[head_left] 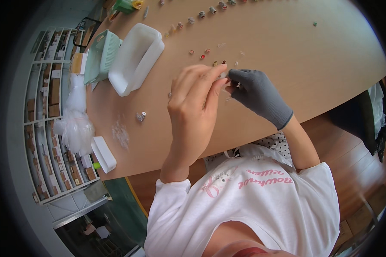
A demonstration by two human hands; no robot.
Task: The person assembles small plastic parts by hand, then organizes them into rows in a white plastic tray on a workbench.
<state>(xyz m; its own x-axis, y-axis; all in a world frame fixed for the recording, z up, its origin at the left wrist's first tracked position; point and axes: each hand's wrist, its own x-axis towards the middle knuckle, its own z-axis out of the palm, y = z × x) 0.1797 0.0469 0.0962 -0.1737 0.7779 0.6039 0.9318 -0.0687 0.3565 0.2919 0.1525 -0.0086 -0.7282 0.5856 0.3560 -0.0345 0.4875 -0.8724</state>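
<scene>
Head view: we are pinching a small clear piece (223, 74) in our bare left hand (194, 89) above the table (283, 51); our gloved right hand (256, 93) is bending its fingers beside it, whether gripping we cannot tell.

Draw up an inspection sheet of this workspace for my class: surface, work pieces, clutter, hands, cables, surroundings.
Surface: smooth light-brown table with curved edge.
Job's things: tiny pale piece at the fingertips; row of small multicoloured pieces farther off.
Clutter: white rectangular plastic tub beside green perforated plastic basket.
Hands: bare left hand, grey-gloved right hand, fingertips close together; grip unclear.
Cables: nothing seen.
Surroundings: white shelving with boxes, left; brown floor, right.
</scene>
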